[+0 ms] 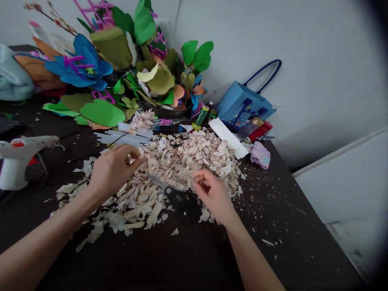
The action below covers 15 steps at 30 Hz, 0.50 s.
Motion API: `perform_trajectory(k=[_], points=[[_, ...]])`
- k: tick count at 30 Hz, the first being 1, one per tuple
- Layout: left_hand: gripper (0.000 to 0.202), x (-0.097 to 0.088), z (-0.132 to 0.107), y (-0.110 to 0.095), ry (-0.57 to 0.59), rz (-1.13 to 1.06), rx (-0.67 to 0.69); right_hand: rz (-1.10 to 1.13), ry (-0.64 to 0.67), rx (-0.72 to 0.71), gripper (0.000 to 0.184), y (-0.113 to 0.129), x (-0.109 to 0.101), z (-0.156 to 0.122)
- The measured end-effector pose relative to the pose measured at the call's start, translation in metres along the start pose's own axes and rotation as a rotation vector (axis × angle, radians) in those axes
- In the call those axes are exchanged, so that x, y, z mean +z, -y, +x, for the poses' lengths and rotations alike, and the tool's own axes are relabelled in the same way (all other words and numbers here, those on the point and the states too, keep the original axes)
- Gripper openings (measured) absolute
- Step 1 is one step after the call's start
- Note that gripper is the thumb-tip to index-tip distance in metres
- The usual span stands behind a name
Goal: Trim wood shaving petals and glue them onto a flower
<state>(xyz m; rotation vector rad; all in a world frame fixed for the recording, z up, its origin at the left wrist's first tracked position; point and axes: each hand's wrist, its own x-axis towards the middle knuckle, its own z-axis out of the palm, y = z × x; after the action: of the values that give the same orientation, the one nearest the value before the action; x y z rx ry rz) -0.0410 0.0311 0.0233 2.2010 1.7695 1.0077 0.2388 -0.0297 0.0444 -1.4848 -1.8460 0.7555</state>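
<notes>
Cream shavings [178, 157], black scissors handles [180, 198]

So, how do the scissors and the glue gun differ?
The scissors are black with a metal blade, the glue gun white with red parts. The scissors lie flat; the glue gun stands upright. The scissors touch the shavings by the right hand; the glue gun stands apart. Both rest on the dark table.

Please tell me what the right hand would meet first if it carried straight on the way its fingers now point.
The right hand would most likely meet the heap of pale shavings first, just past its fingers, though depth is hard to judge from this view.
</notes>
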Motion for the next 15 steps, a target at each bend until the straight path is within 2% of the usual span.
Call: perform_trajectory(k=[2, 5, 7, 11, 12, 15], points=[[0.022, 0.002, 0.001, 0.002, 0.051, -0.01, -0.014, -0.064, 0.045, -0.016, 0.008, 0.0, -0.002, 0.0], [0.023, 0.004, 0.001, 0.003, 0.078, -0.03, -0.014, -0.149, 0.05, -0.042, 0.027, -0.004, 0.002, -0.002], [0.024, 0.005, 0.001, 0.003, 0.074, -0.042, 0.0, -0.199, 0.081, -0.06, 0.033, -0.007, 0.005, -0.006], [0.037, 0.006, -0.002, 0.003, 0.087, -0.006, 0.01, -0.38, 0.216, -0.051, 0.012, -0.013, 0.012, -0.016], [0.037, 0.006, -0.002, 0.004, 0.096, 0.005, 0.001, -0.429, 0.255, -0.037, 0.012, -0.013, 0.013, -0.018], [0.03, 0.007, -0.003, 0.005, 0.109, -0.003, -0.026, -0.547, 0.336, -0.006, 0.025, -0.013, 0.016, -0.023]])
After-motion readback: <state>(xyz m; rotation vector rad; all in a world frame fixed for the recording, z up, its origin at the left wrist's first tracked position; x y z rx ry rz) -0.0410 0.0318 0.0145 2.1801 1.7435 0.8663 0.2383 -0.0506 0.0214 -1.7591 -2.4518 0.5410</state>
